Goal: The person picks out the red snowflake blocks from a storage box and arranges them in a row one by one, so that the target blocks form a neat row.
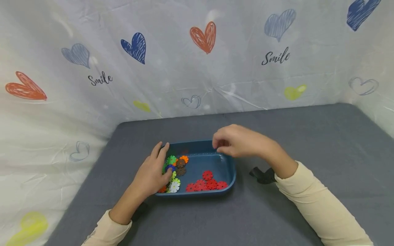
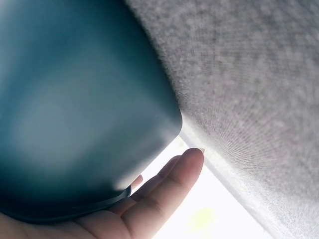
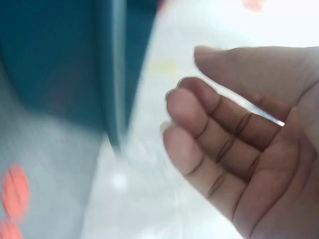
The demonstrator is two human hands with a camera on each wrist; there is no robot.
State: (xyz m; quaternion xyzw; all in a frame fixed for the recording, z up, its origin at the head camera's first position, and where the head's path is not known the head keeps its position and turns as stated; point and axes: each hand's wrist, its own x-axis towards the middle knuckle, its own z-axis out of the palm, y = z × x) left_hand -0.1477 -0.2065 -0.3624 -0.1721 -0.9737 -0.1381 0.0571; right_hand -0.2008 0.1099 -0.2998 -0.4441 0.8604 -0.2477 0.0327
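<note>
A blue plastic tray [image 1: 197, 193] holds small notched plastic discs. Red discs [image 1: 211, 184] gather along its front right part, while green, orange, brown, blue, yellow and white discs [image 1: 174, 185] lie at its left end. My left hand [image 1: 153, 173] rests over the tray's left rim with fingers extended, hiding some discs; in the left wrist view its palm touches the rim beneath the tray's outer wall [image 2: 89, 109]. Above the back right corner is my right hand [image 1: 235, 140], its fingers loosely bent. Nothing shows between them in the right wrist view, where the tray [image 3: 55, 64] appears blurred.
The tray stands on a grey cloth-covered table [image 1: 197, 222]. A white sheet [image 1: 166, 78] printed with hearts hangs behind and beside the table. A black strap-like piece [image 1: 263, 175] shows beneath the right wrist.
</note>
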